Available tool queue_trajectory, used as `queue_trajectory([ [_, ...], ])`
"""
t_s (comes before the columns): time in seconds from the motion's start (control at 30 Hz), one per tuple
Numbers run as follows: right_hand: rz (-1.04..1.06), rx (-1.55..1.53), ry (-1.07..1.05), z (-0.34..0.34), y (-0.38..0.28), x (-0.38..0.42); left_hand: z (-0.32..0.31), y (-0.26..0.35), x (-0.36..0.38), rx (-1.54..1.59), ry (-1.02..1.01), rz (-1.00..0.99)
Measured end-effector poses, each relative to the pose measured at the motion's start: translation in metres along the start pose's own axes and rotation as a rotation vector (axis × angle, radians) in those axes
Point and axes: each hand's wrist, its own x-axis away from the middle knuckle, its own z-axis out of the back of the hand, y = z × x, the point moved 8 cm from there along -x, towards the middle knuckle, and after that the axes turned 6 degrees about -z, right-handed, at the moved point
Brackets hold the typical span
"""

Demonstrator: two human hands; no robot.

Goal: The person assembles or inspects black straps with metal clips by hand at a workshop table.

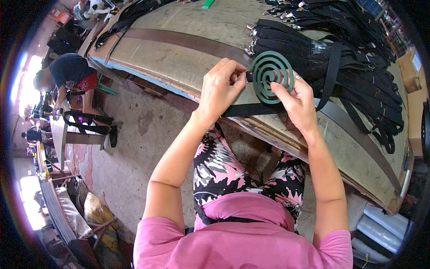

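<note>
My left hand [220, 86] and my right hand [296, 99] both grip a dark green spiral coil [272, 77] above the near edge of a worn wooden table [188, 58]. The left fingers pinch the coil's left rim; the right thumb and fingers hold its lower right side. A black strap [251, 109] runs under both hands along the table edge. Whether either hand also holds the strap is not visible.
A large heap of black straps with metal buckles [349, 67] covers the table to the right. Another person [71, 74] bends over a bench at far left. Rolled white material [380, 228] lies under the table at lower right. Concrete floor lies below.
</note>
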Motion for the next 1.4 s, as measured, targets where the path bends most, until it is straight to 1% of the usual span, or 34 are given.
queue_trajectory([
  [0.2, 0.005, -0.035, 0.056, 0.007, -0.007, 0.006, 0.0, -0.001, 0.001, 0.028, -0.019, -0.018],
  [0.4, 0.007, 0.022, 0.039, 0.008, -0.005, 0.008, 0.001, 0.001, 0.005, 0.005, -0.08, -0.051],
  [0.47, -0.005, 0.003, 0.059, 0.008, -0.002, 0.008, 0.0, 0.012, 0.007, -0.085, -0.101, -0.265],
  [0.57, -0.042, -0.043, 0.088, 0.01, 0.004, 0.008, -0.001, 0.016, 0.006, -0.092, -0.122, -0.302],
  [0.67, -0.074, -0.071, 0.09, 0.011, 0.005, 0.008, -0.003, 0.023, 0.002, -0.125, -0.14, -0.259],
  [0.77, -0.101, -0.083, 0.084, 0.01, 0.007, 0.008, -0.008, 0.021, 0.001, -0.167, -0.19, -0.283],
  [0.83, -0.118, -0.096, 0.084, 0.01, 0.009, 0.008, -0.009, 0.025, 0.001, -0.193, -0.188, -0.285],
  [0.9, -0.018, -0.041, 0.073, 0.008, 0.003, 0.008, -0.008, 0.028, 0.0, -0.22, -0.188, -0.29],
  [0.97, -0.008, -0.037, 0.07, 0.007, 0.002, 0.008, -0.009, 0.032, 0.0, -0.288, -0.216, -0.322],
  [1.1, 0.003, 0.011, 0.043, 0.006, -0.001, 0.008, -0.007, 0.031, 0.001, -0.302, -0.239, -0.331],
  [1.2, 0.029, 0.013, 0.048, 0.006, -0.005, 0.008, -0.004, 0.029, 0.0, -0.277, -0.214, -0.336],
  [1.27, 0.039, 0.02, 0.046, 0.004, -0.006, 0.008, -0.001, 0.025, -0.002, -0.192, -0.192, -0.289],
  [1.4, 0.068, 0.069, 0.031, 0.003, -0.008, 0.008, -0.001, 0.025, -0.003, -0.189, -0.196, -0.281],
])
